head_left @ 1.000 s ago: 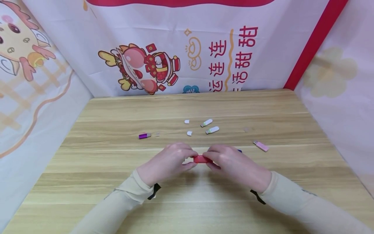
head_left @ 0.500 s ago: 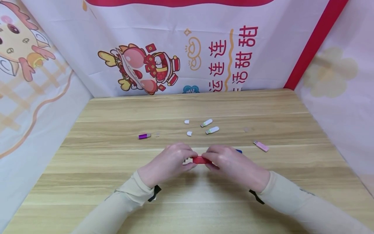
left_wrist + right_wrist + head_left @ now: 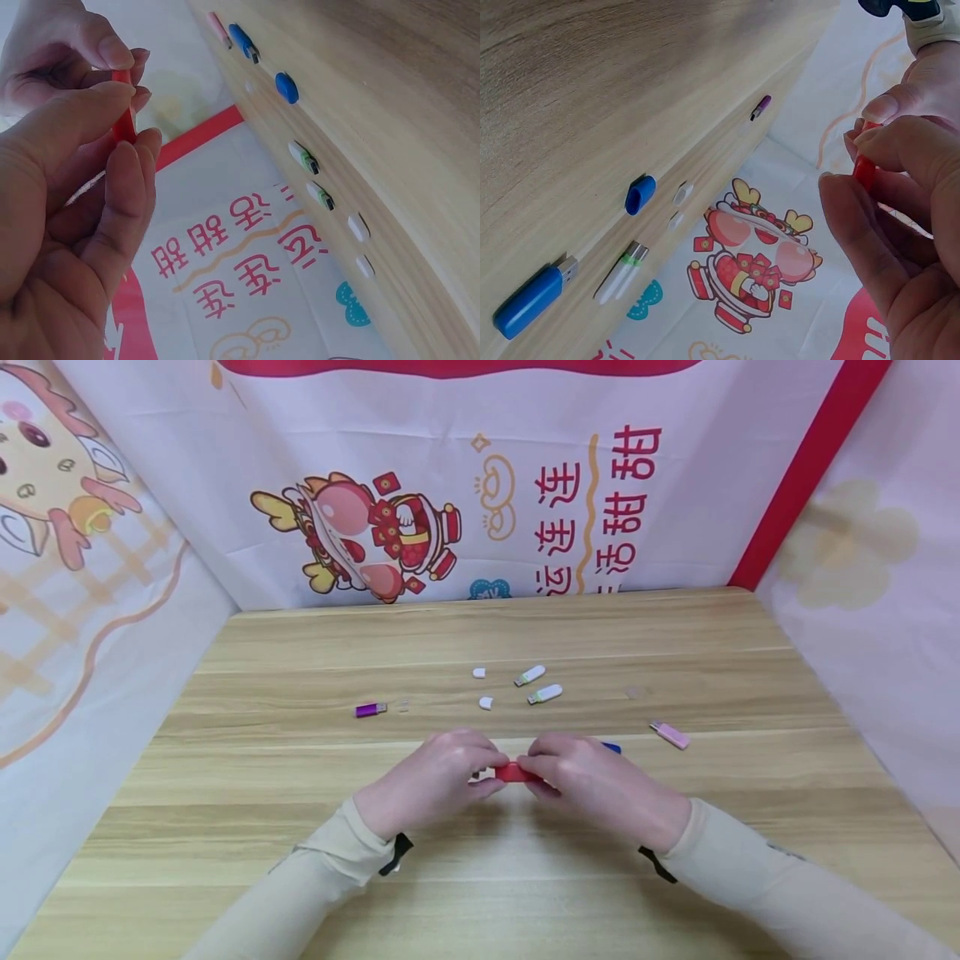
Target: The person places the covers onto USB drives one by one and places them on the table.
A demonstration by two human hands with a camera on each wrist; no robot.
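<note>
Both hands meet over the front middle of the table, on a small red USB stick (image 3: pixel 512 772). My left hand (image 3: pixel 442 781) pinches its left end between thumb and fingers. At the other end, my right hand (image 3: pixel 596 789) grips it the same way. In the left wrist view the red stick (image 3: pixel 122 112) looks slim, mostly covered by fingertips. No connector shows on it in the right wrist view, where the red stick (image 3: pixel 864 171) sits between both hands' fingers. A blue USB stick (image 3: pixel 612 747) lies just beyond my right hand, partly hidden by it.
Uncapped white USB sticks (image 3: pixel 545 694) lie farther back, with white caps (image 3: pixel 486 702) to their left. A purple USB stick (image 3: pixel 371 710) rests at left, a pink one (image 3: pixel 670 734) at right. A blue cap (image 3: pixel 640 195) shows on the table (image 3: pixel 480 910).
Both hands keep hold of the red USB stick. It has shifted very slightly left and toward me, and my right hand has edged left with it. The other sticks and caps stay put.
</note>
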